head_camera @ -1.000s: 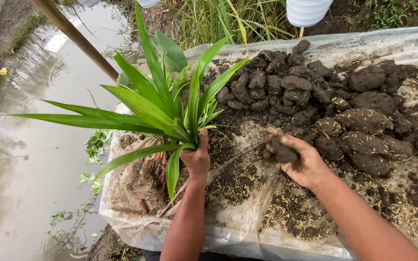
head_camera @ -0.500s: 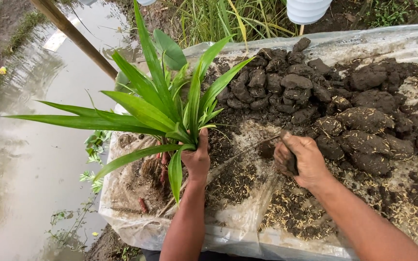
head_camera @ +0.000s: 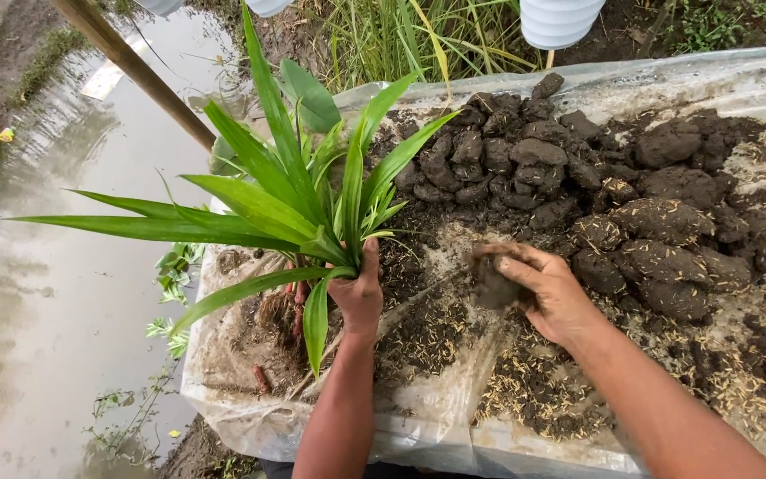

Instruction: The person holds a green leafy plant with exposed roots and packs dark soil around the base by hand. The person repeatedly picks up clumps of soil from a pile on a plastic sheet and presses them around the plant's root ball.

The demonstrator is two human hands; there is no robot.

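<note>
Left hand: your left hand [head_camera: 361, 297] is clamped around the base of the plant [head_camera: 299, 200], fingers closed tight with the thumb up along the stem; it has not moved over the last second.
Plant: it stands upright at about 9 o'clock on the sheet [head_camera: 418, 426], long green leaves fanning out to 9 and 12 o'clock, reddish roots [head_camera: 290, 310] hanging below your grip and touching the sheet.
Right hand: your right hand [head_camera: 547, 293] has turned again; half a second ago the palm faced down over the soil, now the fingers curl half-closed around a dark clod [head_camera: 494, 286], held palm-inward toward the plant.
Clod: it sits in your right fingers, just to the right of the roots and a little apart from them, lifted clear of the sheet as far as you can tell.
What changed: the clod has travelled from 3 o'clock toward the centre, so the gap to the roots has narrowed; the plant has stayed put.
Loose mix: crumbled soil and pale husks [head_camera: 534, 381] lie scattered on the sheet under and near your right forearm.
Soil heap: the pile of dark clods [head_camera: 596, 186] lies at 1 to 3 o'clock, well apart from the plant.
Beyond: a bamboo pole [head_camera: 135, 66] slants at 11 o'clock over muddy water [head_camera: 37, 302]; white pots [head_camera: 560, 22] hang at 12 o'clock.
</note>
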